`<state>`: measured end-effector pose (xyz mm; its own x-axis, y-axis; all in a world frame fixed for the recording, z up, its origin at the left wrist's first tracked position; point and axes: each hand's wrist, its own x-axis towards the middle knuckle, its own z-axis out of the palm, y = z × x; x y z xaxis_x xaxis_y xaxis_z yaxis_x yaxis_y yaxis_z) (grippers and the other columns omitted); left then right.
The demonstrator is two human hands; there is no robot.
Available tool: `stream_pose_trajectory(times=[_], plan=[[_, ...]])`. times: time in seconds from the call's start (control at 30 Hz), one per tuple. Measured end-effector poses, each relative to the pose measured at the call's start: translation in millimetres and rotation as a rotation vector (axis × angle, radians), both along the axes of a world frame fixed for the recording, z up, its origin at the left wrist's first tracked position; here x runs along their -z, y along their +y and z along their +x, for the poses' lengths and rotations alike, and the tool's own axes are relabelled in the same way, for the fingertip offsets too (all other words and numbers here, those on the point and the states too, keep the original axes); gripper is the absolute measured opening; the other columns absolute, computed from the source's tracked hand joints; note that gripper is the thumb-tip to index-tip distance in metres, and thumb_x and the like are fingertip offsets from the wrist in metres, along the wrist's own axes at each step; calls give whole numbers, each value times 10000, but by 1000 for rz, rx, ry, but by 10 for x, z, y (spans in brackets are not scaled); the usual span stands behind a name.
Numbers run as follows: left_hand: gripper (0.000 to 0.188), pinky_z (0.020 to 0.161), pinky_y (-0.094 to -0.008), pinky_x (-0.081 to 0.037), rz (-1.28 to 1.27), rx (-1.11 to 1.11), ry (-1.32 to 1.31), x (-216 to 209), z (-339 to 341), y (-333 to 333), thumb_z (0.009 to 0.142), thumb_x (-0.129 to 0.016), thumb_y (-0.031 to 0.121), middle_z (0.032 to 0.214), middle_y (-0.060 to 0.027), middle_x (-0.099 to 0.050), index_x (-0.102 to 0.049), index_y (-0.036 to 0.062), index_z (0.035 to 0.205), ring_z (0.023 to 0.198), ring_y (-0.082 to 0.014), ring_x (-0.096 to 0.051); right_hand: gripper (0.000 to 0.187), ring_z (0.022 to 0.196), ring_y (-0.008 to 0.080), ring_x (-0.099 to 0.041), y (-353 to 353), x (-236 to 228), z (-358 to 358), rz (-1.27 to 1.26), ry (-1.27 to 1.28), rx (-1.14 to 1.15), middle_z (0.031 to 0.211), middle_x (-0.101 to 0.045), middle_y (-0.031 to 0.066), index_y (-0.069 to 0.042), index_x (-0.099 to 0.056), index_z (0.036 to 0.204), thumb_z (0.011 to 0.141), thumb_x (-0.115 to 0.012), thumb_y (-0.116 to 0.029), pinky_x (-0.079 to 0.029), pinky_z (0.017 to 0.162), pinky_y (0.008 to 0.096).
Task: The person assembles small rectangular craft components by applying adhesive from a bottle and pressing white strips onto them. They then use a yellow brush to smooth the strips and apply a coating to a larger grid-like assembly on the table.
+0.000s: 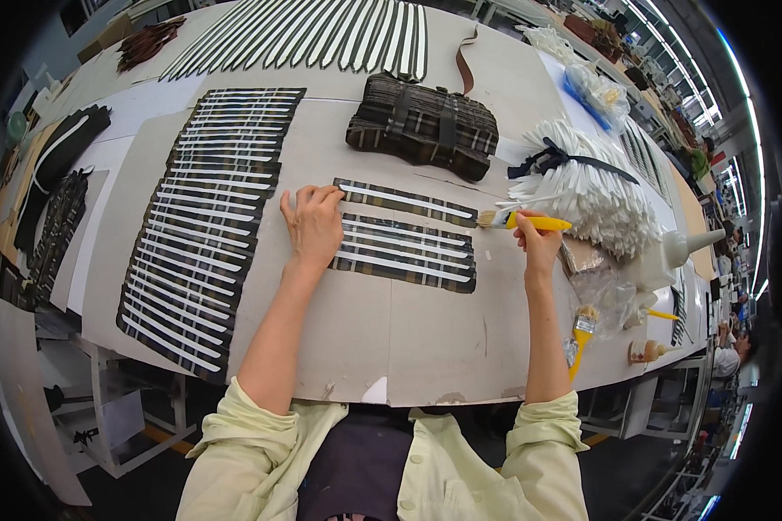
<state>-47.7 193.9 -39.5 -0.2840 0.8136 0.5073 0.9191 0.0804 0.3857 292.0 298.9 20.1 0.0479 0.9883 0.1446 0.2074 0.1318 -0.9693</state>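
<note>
My left hand [313, 224] is closed at the left end of a dark checked strip [374, 199] that carries a white band along its length. Just below that strip lie several more dark strips with white bands [404, 252], side by side. A flat brush [543, 223] with a yellow handle is gripped in my right hand [537, 243]. Its bristles are at the right end of the upper strip; whether they touch it I cannot tell.
A long row of banded strips [204, 217] lies left, and white-banded pieces [321, 35] at the back. A tied dark bundle [421, 126] sits behind my hands. To the right are tied white strips [582, 187], a white squeeze bottle [660, 260], and another yellow-handled brush [584, 330].
</note>
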Motion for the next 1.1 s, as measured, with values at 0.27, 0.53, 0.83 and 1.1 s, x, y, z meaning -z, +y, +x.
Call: stream_pose_trajectory(times=[0.27,0.53,0.83,1.1], plan=[[226,1136,-581,-203,-73,-8,10,-28,13,10,902,-599,73,1177,18,-685,-722,104,1090,1195,-223,-542,140,657,47,-556,8,134,-1166,102,49,-304,779,-665,-9,-32,-726,967,889,-732,-148,-431,573,210],[243,1134,-603,-212,-30,-15,2,-24,7,-5,892,-594,28,1175,12,-684,-700,98,1100,1199,-245,-536,153,660,57,-602,44,-58,196,6,-42,26,792,-679,5,-25,-734,985,886,-735,-141,-448,568,193],[269,1134,-624,-208,-21,-4,47,-4,-16,-39,871,-608,27,1208,28,-674,-703,107,1110,1203,-252,-536,173,726,78,-623,-36,-22,-2037,0,203,-492,819,-682,25,-20,-715,997,886,-724,-152,-485,635,222],[268,1140,-651,-178,-6,11,9,5,-48,-78,861,-615,44,1216,1,-665,-708,85,1109,1236,-282,-514,147,600,124,-663,31,97,-2240,237,-136,-360,686,-696,84,-37,-724,933,853,-697,-157,-491,567,258]])
